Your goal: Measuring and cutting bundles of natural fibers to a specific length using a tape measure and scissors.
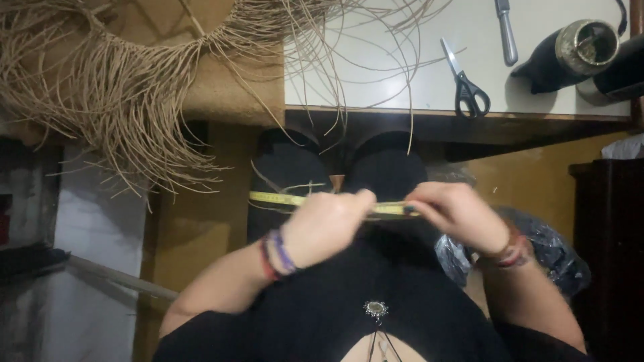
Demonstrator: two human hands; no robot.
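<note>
Both hands pinched a yellow measuring tape [288,199] stretched level between them: left hand [327,224] closed on it, right hand [456,213] gripping its end. Keeping it taut and flat seemed wise; scissors [467,86] lay well beyond.

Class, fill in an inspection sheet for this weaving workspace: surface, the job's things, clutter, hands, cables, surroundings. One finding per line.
Surface: white tabletop with a wooden front edge, partly covered by fibre strands.
Job's things: yellow tape measure stretched level between both hands over the lap.
Clutter: woven straw piece with a long loose fringe, black-handled scissors, a metal tool handle, a dark heat-gun-like tool.
Hands: left hand and right hand each pinch the tape.
Cables: a dark cord at the top right corner, barely visible.
Surroundings: dark plastic bag beside the right arm; yellowish floor.
</note>
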